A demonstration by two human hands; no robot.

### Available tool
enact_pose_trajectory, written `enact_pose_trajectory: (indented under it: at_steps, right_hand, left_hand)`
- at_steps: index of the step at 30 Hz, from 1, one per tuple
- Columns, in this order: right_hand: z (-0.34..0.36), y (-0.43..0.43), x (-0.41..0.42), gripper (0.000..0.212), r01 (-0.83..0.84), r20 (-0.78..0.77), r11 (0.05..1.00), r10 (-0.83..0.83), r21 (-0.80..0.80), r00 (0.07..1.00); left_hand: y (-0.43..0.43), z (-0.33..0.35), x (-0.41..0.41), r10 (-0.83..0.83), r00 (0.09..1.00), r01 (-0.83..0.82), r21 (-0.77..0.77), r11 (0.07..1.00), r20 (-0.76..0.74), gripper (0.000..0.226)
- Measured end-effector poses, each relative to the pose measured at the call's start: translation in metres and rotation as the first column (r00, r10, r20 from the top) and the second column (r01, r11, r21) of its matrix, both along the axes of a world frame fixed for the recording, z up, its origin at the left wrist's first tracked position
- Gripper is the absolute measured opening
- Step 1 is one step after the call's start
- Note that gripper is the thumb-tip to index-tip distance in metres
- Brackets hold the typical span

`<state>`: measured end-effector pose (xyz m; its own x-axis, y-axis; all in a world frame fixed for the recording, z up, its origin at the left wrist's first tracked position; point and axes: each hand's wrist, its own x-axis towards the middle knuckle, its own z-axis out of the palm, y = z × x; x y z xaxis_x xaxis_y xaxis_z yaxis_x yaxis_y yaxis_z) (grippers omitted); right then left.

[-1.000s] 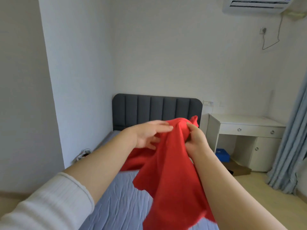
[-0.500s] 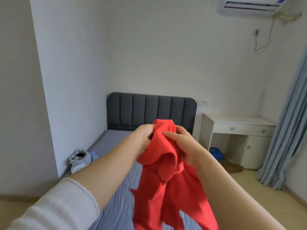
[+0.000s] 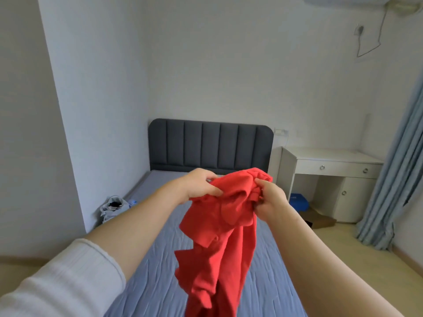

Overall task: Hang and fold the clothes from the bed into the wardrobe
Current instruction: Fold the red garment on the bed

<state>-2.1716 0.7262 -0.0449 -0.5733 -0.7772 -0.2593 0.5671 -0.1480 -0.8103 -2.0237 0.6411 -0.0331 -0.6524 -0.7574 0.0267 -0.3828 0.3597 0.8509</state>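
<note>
Walls: plain white, meeting in a corner behind the bed.
Bed: a blue-grey quilted mattress running away from the viewer, its left edge against the wall.
Curtain: pale blue, hanging in folds down to the floor at the far right.
Headboard: dark grey, padded in upright panels, at the far end of the bed.
Counter: a white desk just right of the headboard, with a drawer and a cupboard door with round knobs.
Red garment: held up in the air over the middle of the bed – bunched at the top between the hands, the rest hanging loose and crumpled out of the bottom of the view. A small button shows on a flap near its middle.
Arms: both reach forward from the bottom corners; the left one has a white ribbed sleeve pushed up, while the right forearm is bare.
Left hand: pinches the top left of the red cloth, thumb and fingers closed on a fold.
Right hand: grips the top right of the cloth, fingers curled into the bunched fabric.
Pale clothes: a small heap – light blue and white – on the bed's left edge by the wall, well apart from the red garment.
Blue box: on the floor under the counter.
</note>
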Motion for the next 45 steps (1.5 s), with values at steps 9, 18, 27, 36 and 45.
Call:
enact_pose_trajectory:
  at_steps: [9,18,27,36,45]
  right_hand:
    - [0.008,-0.003,0.033,0.019,-0.265,-0.625,0.964,0.198,-0.014,0.755]
    - [-0.004,0.000,0.029,0.012,0.095,-0.850,0.983,0.086,0.157,0.519]
    - [-0.009,0.000,0.028,0.027,0.122,-0.576,0.981,-0.014,0.150,0.818]
    - [-0.069,0.017,0.023,0.067,0.081,-0.938,0.935,0.343,0.346,0.057]
    - [-0.113,0.030,0.018,0.009,0.189,-0.973,0.954,0.229,0.232,0.033]
  left_hand:
    - [-0.002,0.009,0.010,0.185,0.974,-0.119,0.399,0.909,-0.131,0.015]
    - [0.013,0.021,0.022,-0.258,0.931,0.342,0.377,0.860,-0.258,0.076]
    - [0.029,-0.026,0.011,-0.247,0.938,0.281,0.117,0.953,-0.241,0.087]
    - [0.017,-0.047,0.012,0.142,0.937,0.068,0.566,0.822,-0.319,0.057]
    - [0.027,-0.090,0.009,0.071,0.949,0.145,0.625,0.767,-0.306,0.056]
